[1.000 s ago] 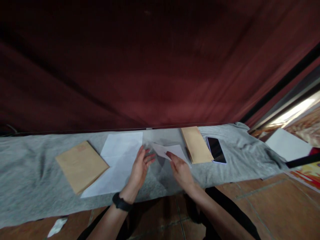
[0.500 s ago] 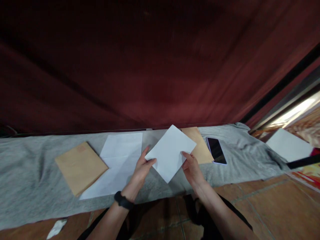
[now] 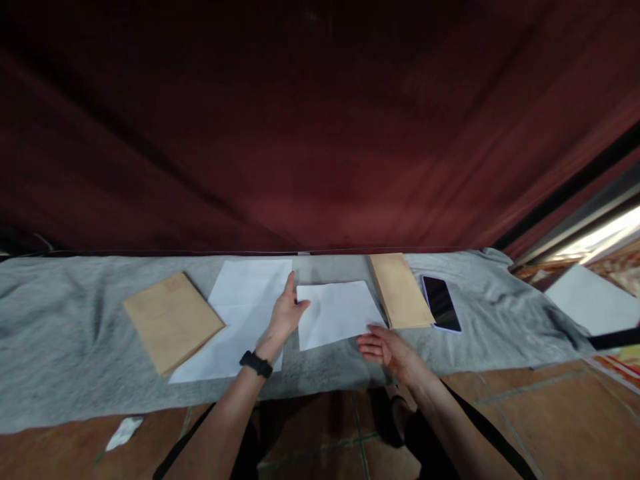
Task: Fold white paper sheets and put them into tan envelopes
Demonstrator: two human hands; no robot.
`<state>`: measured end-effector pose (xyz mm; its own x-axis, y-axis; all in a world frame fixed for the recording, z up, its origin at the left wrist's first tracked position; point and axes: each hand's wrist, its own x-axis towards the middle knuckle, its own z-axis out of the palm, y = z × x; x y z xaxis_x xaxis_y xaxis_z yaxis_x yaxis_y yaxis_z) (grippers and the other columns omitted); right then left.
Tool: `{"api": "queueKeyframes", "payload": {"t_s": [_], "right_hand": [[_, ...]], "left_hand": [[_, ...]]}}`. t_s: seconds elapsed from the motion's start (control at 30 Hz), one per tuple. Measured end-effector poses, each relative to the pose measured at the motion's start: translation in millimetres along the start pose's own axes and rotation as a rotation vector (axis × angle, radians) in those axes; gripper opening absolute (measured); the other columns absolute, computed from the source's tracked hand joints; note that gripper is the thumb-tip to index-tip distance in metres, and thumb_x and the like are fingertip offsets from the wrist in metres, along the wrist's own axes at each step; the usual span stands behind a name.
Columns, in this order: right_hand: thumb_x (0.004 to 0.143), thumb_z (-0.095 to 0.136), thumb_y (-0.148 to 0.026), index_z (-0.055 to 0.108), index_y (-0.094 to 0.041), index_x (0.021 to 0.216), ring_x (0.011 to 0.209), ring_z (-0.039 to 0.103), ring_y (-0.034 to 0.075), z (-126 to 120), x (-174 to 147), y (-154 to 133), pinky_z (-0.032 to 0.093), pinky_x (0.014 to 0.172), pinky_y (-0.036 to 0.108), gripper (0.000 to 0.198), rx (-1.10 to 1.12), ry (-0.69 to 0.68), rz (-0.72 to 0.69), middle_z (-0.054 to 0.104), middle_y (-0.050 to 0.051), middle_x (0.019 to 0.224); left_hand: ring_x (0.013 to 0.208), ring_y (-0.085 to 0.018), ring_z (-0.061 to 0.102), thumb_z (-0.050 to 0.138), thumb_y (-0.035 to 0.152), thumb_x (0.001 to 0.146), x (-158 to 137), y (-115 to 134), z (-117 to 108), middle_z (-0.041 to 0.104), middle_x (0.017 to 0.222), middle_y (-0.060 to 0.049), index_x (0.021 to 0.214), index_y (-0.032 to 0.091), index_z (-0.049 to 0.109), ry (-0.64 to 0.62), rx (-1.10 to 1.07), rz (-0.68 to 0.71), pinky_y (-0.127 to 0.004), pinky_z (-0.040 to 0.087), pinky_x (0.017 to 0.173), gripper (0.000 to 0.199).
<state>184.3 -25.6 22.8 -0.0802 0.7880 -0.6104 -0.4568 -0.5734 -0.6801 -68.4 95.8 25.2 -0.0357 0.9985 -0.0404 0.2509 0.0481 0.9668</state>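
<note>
A folded sheet of white paper (image 3: 336, 315) lies on the grey cloth between my two hands. My left hand (image 3: 285, 315), a dark band on its wrist, is at the paper's left edge with the index finger stretched out and the thumb apart from it. At the lower right corner, my right hand (image 3: 387, 348) has its fingers loosely extended and its thumb at the paper's edge. A larger creased white sheet (image 3: 250, 283) spreads out left of my left hand, partly under a brown envelope (image 3: 173, 323). Beyond my right hand lies another brown envelope (image 3: 401, 293).
A phone (image 3: 441, 303) with a pale purple rim touches the right envelope. The grey cloth (image 3: 60, 333) runs along a dark red hanging fabric (image 3: 320, 167). Tiled floor (image 3: 545, 413) shows in front, with a white scrap (image 3: 123, 432) at left.
The white paper has turned from a tilted, hand-held position to lying nearly square on the cloth. My fingers have opened, and the right envelope is more uncovered.
</note>
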Motion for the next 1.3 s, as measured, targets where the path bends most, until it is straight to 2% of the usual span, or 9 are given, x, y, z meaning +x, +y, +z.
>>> {"api": "queueKeyframes", "payload": {"t_s": [0.1, 0.27, 0.33, 0.4, 0.57, 0.67, 0.87, 1.0, 1.3], "right_hand": [[0.092, 0.063, -0.033, 0.07, -0.011, 0.091, 0.068, 0.074, 0.016, -6.8, -4.5, -0.7, 0.059, 0.067, 0.026, 0.024, -0.076, -0.054, 0.089, 0.078, 0.015, 0.093], [0.099, 0.041, -0.056, 0.073, -0.007, 0.099, 0.072, 0.074, 0.018, -6.5, -25.1, -4.6, 0.058, 0.063, 0.026, 0.058, -0.165, -0.317, 0.287, 0.077, 0.02, 0.101], [0.097, 0.043, -0.061, 0.073, -0.007, 0.1, 0.078, 0.075, 0.019, -1.3, -32.3, -6.1, 0.058, 0.066, 0.027, 0.061, -0.201, -0.449, 0.26, 0.076, 0.021, 0.105], [0.094, 0.052, -0.058, 0.072, -0.011, 0.104, 0.087, 0.074, 0.02, 5.1, -32.8, -7.3, 0.059, 0.077, 0.031, 0.053, -0.241, -0.474, 0.083, 0.074, 0.019, 0.113], [0.095, 0.052, -0.046, 0.07, -0.021, 0.116, 0.113, 0.067, 0.026, 16.9, -0.6, -4.4, 0.051, 0.104, 0.045, 0.037, -0.759, -0.002, -0.657, 0.071, 0.011, 0.122], [0.1, 0.042, -0.032, 0.06, -0.022, 0.135, 0.136, 0.051, 0.024, 20.1, 23.6, 5.0, 0.04, 0.117, 0.045, 0.041, -1.178, 0.115, -0.915, 0.056, 0.01, 0.145], [0.1, 0.035, -0.018, 0.043, -0.013, 0.15, 0.147, 0.036, 0.024, 19.1, 47.2, 24.3, 0.031, 0.122, 0.048, 0.051, -1.638, 0.175, -1.052, 0.043, 0.012, 0.156], [0.097, 0.035, -0.016, 0.038, -0.009, 0.152, 0.149, 0.032, 0.023, 12.1, 53.1, 28.5, 0.031, 0.122, 0.047, 0.055, -1.715, 0.211, -1.064, 0.039, 0.015, 0.158], [0.095, 0.035, -0.014, 0.034, -0.01, 0.154, 0.149, 0.031, 0.023, 0.5, 59.5, 24.1, 0.031, 0.121, 0.048, 0.059, -1.689, 0.196, -1.056, 0.037, 0.015, 0.159]], "left_hand": [[0.052, -0.014, 0.046, 0.072, 0.013, 0.072, -1.5, 1.1, 2.5, 0.05, 0.059, 0.01, 0.155, 0.022, 0.035, -0.011, 0.155, 0.04, -0.025, 0.039, 0.063, 0.091], [0.07, -0.021, 0.064, 0.066, 0.013, 0.08, -4.5, -1.7, 7.7, 0.07, 0.079, -0.001, 0.157, 0.023, 0.03, -0.021, 0.441, 0.063, -0.029, 0.045, 0.072, 0.085], [0.075, -0.022, 0.067, 0.063, 0.014, 0.083, -5.1, -3.6, 10.1, 0.072, 0.084, -0.003, 0.158, 0.023, 0.025, -0.042, 0.53, 0.085, -0.029, 0.046, 0.074, 0.085], [0.079, -0.023, 0.069, 0.061, 0.015, 0.086, -5.5, -5.0, 12.1, 0.073, 0.088, -0.004, 0.16, 0.024, 0.018, -0.076, 0.623, 0.114, -0.03, 0.048, 0.075, 0.086], [0.096, -0.022, 0.07, 0.057, 0.013, 0.09, -9.1, -4.4, 14.4, 0.07, 0.12, -0.008, 0.16, 0.027, 0.012, -0.147, 0.813, 0.253, -0.03, 0.052, 0.083, 0.085], [0.104, -0.021, 0.068, 0.051, 0.01, 0.092, -14.4, -1.1, 14.8, 0.066, 0.128, -0.01, 0.158, 0.025, 0.021, -0.15, 0.907, 0.342, -0.032, 0.053, 0.089, 0.074], [0.138, -0.028, 0.047, 0.039, 0.015, 0.098, -34.3, -0.6, 34.5, 0.051, 0.148, -0.016, 0.14, 0.014, 0.052, -0.085, 1.011, 0.552, -0.047, 0.039, 0.114, 0.044], [0.143, -0.022, 0.042, 0.034, 0.038, 0.104, -55.4, -12.4, 60.7, 0.048, 0.152, -0.014, 0.146, 0.011, 0.045, -0.33, 0.911, 0.692, -0.04, 0.033, 0.119, 0.051], [0.153, -0.022, 0.019, 0.023, 0.05, 0.104, -59.9, -18.6, 71.3, 0.028, 0.163, -0.011, 0.154, 0.011, 0.033, -0.317, 1.016, 0.683, -0.045, 0.014, 0.126, 0.064]]}}
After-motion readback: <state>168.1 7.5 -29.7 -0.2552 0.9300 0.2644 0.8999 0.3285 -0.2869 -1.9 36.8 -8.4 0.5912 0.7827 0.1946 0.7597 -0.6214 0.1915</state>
